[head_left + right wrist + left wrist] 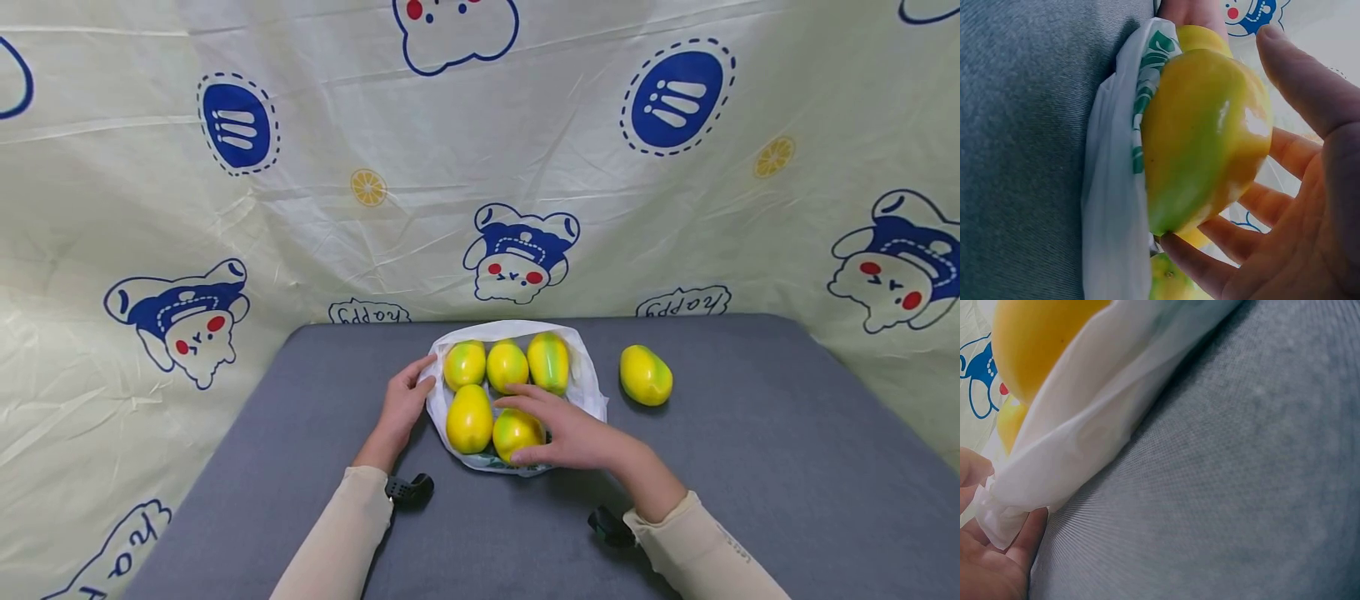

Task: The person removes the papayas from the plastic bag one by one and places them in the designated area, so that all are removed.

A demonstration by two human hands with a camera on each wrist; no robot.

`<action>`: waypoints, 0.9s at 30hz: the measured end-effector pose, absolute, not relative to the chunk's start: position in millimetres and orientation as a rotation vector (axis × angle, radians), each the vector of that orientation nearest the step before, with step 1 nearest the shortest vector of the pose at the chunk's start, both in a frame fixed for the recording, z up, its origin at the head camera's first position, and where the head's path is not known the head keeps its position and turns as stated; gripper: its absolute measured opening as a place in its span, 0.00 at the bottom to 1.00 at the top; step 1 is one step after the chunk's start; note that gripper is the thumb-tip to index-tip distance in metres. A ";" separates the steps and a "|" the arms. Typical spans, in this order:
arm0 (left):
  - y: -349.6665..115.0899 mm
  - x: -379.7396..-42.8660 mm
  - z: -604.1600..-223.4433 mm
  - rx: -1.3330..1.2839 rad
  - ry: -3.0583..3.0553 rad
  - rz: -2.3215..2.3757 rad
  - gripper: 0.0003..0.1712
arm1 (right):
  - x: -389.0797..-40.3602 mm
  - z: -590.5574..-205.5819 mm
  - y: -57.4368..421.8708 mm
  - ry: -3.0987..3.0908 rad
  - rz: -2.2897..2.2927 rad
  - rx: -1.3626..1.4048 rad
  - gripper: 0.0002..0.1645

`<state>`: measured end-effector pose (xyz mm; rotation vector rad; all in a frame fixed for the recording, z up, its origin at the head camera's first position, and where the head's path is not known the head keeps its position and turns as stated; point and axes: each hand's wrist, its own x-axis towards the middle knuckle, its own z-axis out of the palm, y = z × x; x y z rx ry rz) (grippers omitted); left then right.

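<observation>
Several yellow-green papayas [470, 419] lie in two rows inside a white plastic bag [592, 392] whose mouth is spread wide. At the bag's left side, my left hand [403, 404] pinches its edge; the left wrist view shows the bunched plastic [1004, 515] between thumb and fingers. My right hand [566, 429] is over the bag's near right part, around the near right papaya [1204, 137]. Its fingers are spread and loosely bent, with the thumb apart from the fruit. Whether the fingertips touch it I cannot tell. Green leaf print [1141, 100] shows on the bag.
One more papaya [646, 376] lies on the grey table [750, 467], right of the bag. A pale printed cloth [315, 233] hangs behind the table. Each wrist wears a black device, one at the left wrist [410, 492] and one at the right [611, 527].
</observation>
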<state>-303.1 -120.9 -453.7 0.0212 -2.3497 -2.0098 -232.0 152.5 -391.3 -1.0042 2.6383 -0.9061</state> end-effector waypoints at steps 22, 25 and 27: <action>-120.7 -304.0 -453.5 0.026 -2.358 -2.001 0.23 | -235.7 -400.6 153.6 2.602 -0.889 -0.949 0.35; -120.8 -303.5 -453.5 0.026 -2.354 -2.002 0.24 | -236.1 -401.5 154.3 2.577 -0.899 -0.949 0.34; -121.0 -303.1 -453.7 0.024 -2.353 -2.001 0.24 | -236.2 -402.2 154.6 2.562 -0.908 -0.942 0.33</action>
